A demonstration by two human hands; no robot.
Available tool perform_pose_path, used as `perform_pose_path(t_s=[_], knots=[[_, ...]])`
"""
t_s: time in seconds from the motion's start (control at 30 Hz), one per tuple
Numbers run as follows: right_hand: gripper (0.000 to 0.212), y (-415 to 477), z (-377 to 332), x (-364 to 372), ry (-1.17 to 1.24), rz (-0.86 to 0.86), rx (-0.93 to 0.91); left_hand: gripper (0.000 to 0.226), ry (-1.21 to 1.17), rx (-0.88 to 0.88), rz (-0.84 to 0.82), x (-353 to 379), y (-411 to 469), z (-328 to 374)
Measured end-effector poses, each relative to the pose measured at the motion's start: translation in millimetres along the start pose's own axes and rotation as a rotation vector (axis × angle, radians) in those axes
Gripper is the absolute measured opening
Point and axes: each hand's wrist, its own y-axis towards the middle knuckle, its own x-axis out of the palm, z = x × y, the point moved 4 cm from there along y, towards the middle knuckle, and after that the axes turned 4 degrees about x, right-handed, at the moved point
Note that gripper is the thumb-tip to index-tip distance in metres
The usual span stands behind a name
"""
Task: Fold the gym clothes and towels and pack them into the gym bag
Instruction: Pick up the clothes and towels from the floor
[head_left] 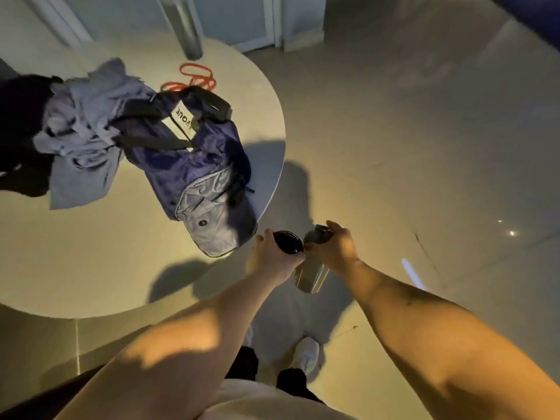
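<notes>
We record no folding or packing done: the clothes [81,131] lie crumpled on the table [91,268], touching the gym bag [188,165] on its left, while the left hand [269,259] grips a dark lid [288,242] and the right hand [333,250] a bottle [312,277].

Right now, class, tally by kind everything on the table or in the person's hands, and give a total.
Gym bag: 1
Bottles: 2, the standing bottle and the held bottle in the right hand
Black lid: 1, in the left hand
Orange band: 1
Clothing heaps: 2, grey-blue heap, black heap
Total: 7
</notes>
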Motion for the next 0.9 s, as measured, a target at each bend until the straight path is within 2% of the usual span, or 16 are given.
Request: perform_pose_path(t_s=[0.1,0.17,0.27,0.3,0.4,0.63,0.8,0.9], knots=[[0.058,-11,-49,-31,0.008,0.018,-0.102,0.084,0.011,0.071,0.071,-38,-4,27],[0.068,-4,-81,-40,-0.030,0.039,-0.152,0.083,-0.010,0.092,0.131,-62,2,38],[0.096,20,-126,-42,-0.099,0.076,-0.242,0.086,-0.050,0.100,0.197,-92,24,44],[0.099,29,-141,-43,-0.108,0.084,-0.265,0.088,-0.049,0.117,0.221,-102,34,46],[0.093,40,-193,-47,-0.139,0.127,-0.357,0.092,-0.015,0.188,0.269,-125,67,55],[0.086,84,-284,-50,-0.245,0.293,-0.449,0.087,0.120,0.305,0.250,-143,128,74],[0.074,125,-333,-39,-0.332,0.251,-0.609,0.088,0.210,0.274,0.270,-137,167,90],[0.078,158,-353,-23,-0.416,0.140,-0.660,0.090,0.202,0.192,0.266,-131,192,99]])
